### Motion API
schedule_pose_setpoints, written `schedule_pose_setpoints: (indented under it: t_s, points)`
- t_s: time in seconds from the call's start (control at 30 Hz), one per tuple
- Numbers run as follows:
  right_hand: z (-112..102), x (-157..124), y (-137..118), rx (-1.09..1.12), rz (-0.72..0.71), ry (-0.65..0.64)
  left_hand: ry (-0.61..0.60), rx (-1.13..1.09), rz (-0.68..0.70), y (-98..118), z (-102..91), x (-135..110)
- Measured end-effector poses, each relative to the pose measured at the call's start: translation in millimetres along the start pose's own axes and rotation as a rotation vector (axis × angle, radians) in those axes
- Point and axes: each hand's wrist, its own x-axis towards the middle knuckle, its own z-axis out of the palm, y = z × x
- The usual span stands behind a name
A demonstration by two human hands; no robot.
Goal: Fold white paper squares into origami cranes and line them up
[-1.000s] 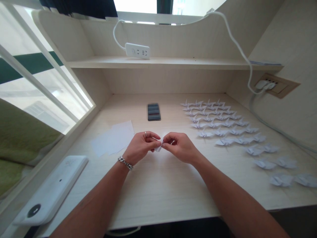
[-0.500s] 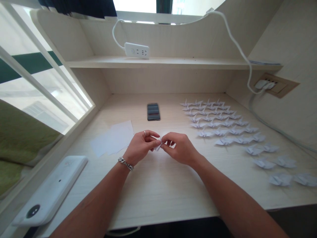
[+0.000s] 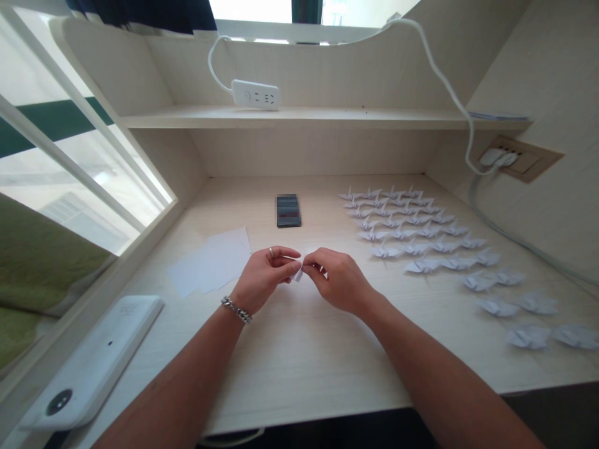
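A small piece of folded white paper (image 3: 297, 274) is held just above the middle of the desk, mostly covered by my fingers. My left hand (image 3: 269, 272), with a ring and a chain bracelet, pinches it from the left between thumb and fingers. From the right, my right hand (image 3: 336, 274) pinches its edge with thumb and forefinger. Several white folded paper cranes (image 3: 425, 265) stand in rows on the right side of the desk. Flat sheets of white paper (image 3: 218, 262) lie to the left of my hands, partly overlapping.
Beyond my hands lies a dark, blurred-out phone-sized object (image 3: 288, 211). A long white device (image 3: 93, 362) rests along the left edge. On the shelf (image 3: 327, 118) sits a white power strip (image 3: 255, 95). Cables run down the right wall to a socket (image 3: 521, 159).
Both hands stay together around the folded paper. The right fingers have shifted slightly along its edge, and a little more of the paper shows. The whole view has moved a touch.
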Motion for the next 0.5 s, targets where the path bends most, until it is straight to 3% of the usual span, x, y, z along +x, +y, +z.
schedule_pose_setpoints:
  t_s: [0.5]
  points:
    - [4.6, 0.3, -2.1, -0.026, 0.028, 0.026, 0.017, -0.193, -0.101, -1.2, 3.5, -1.0]
